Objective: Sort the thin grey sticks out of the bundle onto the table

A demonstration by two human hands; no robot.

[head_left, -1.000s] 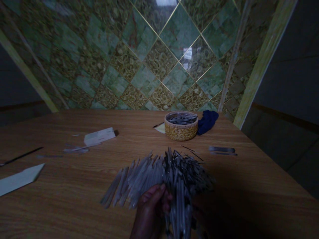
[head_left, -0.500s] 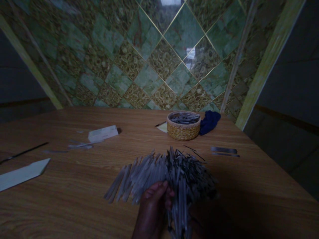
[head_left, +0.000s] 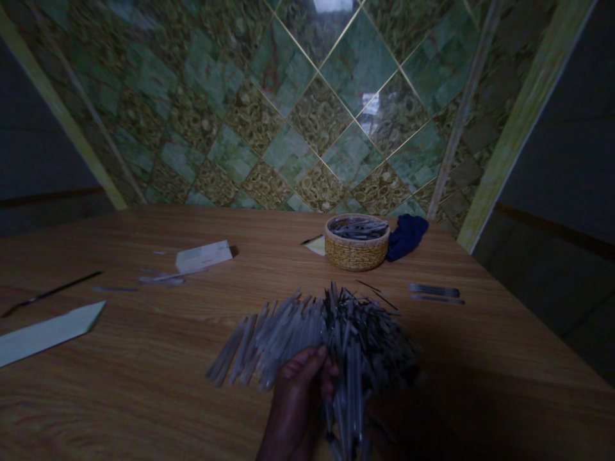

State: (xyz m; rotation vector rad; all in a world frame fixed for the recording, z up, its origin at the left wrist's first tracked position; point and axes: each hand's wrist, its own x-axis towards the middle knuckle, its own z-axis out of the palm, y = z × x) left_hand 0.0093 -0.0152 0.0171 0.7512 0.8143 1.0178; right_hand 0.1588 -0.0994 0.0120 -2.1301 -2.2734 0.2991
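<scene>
A large heap of thin clear strips with dark ends lies on the wooden table, its paler strips fanned out on the left. Over the front of the heap is my left hand, thumb and fingers pinched together beside a bundle of clear strips. What the fingertips hold is too small and dark to name. Deep shadow covers the area right of the bundle, and my right hand cannot be made out there.
Behind the heap stands a woven basket of similar strips, beside a dark blue cloth. A white box, a pale card and a dark stick lie left. Several strips lie right.
The whole view has shifted slightly, so the objects sit a little further right in the picture. My left hand keeps its pinch beside the bundle.
</scene>
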